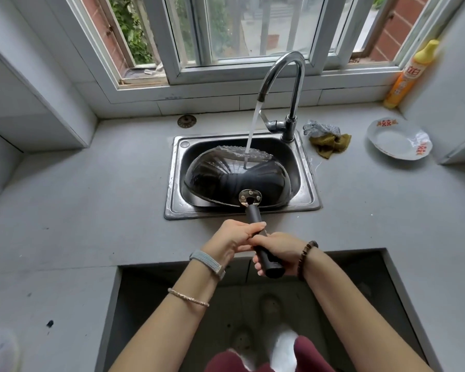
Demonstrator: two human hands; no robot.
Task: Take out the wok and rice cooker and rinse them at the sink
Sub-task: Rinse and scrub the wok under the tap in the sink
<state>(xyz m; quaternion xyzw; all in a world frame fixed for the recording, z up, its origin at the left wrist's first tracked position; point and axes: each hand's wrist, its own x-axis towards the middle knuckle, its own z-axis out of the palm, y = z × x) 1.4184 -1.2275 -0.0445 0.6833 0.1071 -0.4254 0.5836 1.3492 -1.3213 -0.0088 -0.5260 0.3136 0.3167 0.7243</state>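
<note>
Gripping the handle [253,214] with left hand [235,237] and right hand [278,251] wrapped one behind the other, the person holds the wok [220,181] underside-up in the sink [310,183] so the tap's [297,84] stream rinses its outer shell.

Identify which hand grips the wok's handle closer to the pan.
The left hand: it holds the handle nearer the wok, while the right hand grips the handle's free end.
</note>
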